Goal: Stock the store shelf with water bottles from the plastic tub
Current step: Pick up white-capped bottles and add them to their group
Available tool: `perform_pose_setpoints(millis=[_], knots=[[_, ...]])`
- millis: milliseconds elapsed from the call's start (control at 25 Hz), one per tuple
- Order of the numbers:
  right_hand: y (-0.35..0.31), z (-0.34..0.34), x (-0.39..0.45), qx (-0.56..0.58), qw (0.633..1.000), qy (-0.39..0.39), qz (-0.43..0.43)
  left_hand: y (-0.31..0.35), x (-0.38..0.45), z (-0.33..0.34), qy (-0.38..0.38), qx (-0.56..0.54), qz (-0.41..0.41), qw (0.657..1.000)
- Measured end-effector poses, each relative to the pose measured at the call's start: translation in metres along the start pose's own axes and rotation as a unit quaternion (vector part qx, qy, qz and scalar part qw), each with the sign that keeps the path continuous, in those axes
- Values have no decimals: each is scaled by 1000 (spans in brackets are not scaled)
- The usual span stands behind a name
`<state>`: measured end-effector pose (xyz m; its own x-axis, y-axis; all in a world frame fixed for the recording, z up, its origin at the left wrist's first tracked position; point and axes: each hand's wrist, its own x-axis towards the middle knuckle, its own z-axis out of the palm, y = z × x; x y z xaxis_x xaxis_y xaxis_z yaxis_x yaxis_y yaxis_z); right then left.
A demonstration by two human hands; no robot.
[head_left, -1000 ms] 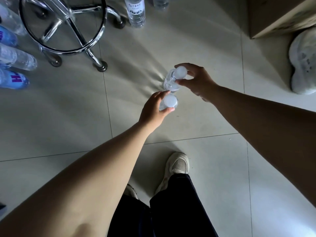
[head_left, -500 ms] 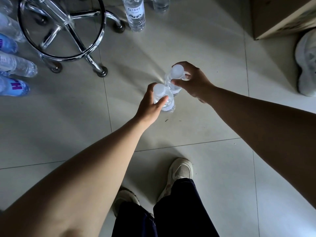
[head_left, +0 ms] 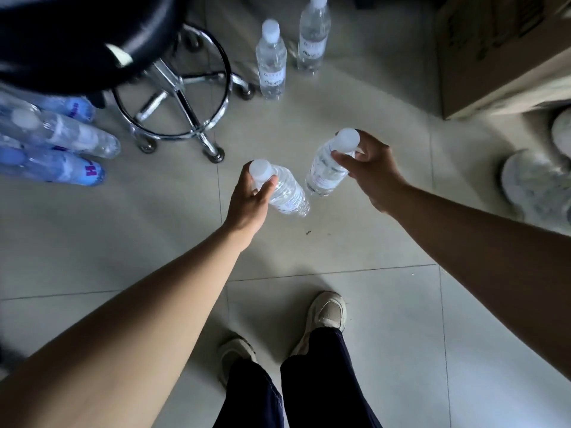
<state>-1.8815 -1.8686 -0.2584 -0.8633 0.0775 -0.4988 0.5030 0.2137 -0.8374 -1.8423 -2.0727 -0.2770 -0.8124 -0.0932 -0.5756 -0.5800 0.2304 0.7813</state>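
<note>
Each hand grips one bottle near its cap, left hand (head_left: 247, 199) holding the left water bottle (head_left: 285, 191) and right hand (head_left: 370, 168) the right water bottle (head_left: 326, 168), both bottoms tipped toward each other, beside the stool (head_left: 182, 97).

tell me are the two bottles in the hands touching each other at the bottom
Cannot tell. In the head view the base of the left hand's bottle and the base of the right hand's bottle nearly meet, with no plain gap or contact.
</note>
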Motion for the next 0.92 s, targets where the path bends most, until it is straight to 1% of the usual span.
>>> perform_pose_setpoints(millis=[160,320,440,640,760,840,920], knots=[[-93,-4,-34,-22,999,-23,-41,69,-39,-42,2,20,46,999],[-212,-10,-84,-22,995,-22,-90,161,-90,-95,18,20,103,994],[-308,-15,-130,-31,990,-34,-133,238,-144,-143,29,1,146,989],[-483,-13,-226,-17,975,-104,-197,375,-242,-243,17,0,223,975],[-587,-1,-287,-37,961,-147,-230,454,-293,-302,3,5,270,963],[-651,11,-323,-59,948,-170,-262,503,-324,-337,16,-9,291,957],[-712,27,-356,-77,935,-175,-297,550,-353,-375,52,-42,317,946]])
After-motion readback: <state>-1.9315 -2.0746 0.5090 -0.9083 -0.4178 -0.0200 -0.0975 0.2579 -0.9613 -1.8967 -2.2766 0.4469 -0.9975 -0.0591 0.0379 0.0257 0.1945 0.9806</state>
